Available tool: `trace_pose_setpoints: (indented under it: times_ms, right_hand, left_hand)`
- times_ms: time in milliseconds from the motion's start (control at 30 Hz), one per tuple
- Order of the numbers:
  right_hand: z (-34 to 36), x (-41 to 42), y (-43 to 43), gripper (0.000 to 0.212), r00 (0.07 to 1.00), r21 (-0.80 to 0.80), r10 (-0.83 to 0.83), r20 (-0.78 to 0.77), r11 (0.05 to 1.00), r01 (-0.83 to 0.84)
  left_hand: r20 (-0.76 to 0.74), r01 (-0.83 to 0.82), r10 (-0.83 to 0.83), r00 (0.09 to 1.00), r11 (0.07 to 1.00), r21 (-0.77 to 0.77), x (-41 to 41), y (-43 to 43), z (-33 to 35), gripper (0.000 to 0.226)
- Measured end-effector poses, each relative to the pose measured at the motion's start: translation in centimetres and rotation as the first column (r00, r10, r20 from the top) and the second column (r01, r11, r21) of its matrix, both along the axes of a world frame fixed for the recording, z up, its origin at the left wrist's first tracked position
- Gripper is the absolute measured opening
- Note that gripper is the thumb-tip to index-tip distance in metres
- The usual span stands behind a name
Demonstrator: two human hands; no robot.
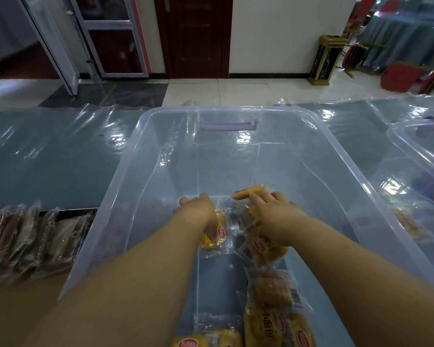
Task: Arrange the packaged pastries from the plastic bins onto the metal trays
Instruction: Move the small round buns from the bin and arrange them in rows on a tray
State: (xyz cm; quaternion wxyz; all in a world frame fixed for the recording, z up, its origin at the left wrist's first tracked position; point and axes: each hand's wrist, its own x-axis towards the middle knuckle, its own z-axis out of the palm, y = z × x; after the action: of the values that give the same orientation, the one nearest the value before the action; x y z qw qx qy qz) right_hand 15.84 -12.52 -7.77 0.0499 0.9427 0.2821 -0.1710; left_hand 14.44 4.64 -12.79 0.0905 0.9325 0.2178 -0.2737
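Though writing blurs, pastries seemingly bear red oval logos.

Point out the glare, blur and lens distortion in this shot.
Head view: white glare streaks the plastic table cover and the clear bin; the wide-angle lens bows the bin's rim and balloons the forearms; the wrapped pastries at the left edge look soft and dim.
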Motion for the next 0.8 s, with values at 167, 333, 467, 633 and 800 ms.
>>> trace_pose_setpoints:
  times_ms: [167, 333, 467, 633, 800]
  right_hand:
    - [0.5, -0.1, 0.3, 0.048, 0.993, -0.209, -0.020, 0.116, 0.977, 0.044]
    - [1.5, -0.6, 0.4, 0.038, 0.994, -0.208, -0.008, 0.110, 0.978, 0.031]
    - [2.6, -1.3, 0.2, 0.022, 0.996, -0.122, -0.058, 0.065, 0.990, 0.066]
    - [5.8, -2.1, -0.7, 0.034, 0.981, -0.046, -0.086, 0.177, 0.994, 0.096]
    - [9.6, -4.0, -0.9, 0.041, 0.922, 0.167, -0.212, 0.324, 0.972, 0.165]
  left_hand:
    - [-0.072, 0.115, -0.109, 0.991, 0.989, 0.091, -0.4, 0.1, 0.6, 0.088]
    - [-0.002, 0.132, -0.132, 0.991, 0.991, 0.022, -1.5, 0.1, 1.9, 0.073]
    - [0.077, 0.121, -0.121, 0.990, 0.993, 0.001, -2.3, 0.0, 4.6, 0.069]
    - [0.203, 0.133, -0.135, 0.970, 0.991, 0.026, -4.0, 0.4, 10.2, 0.058]
    - [0.478, 0.119, -0.161, 0.863, 0.986, 0.117, -8.1, 1.2, 16.3, 0.062]
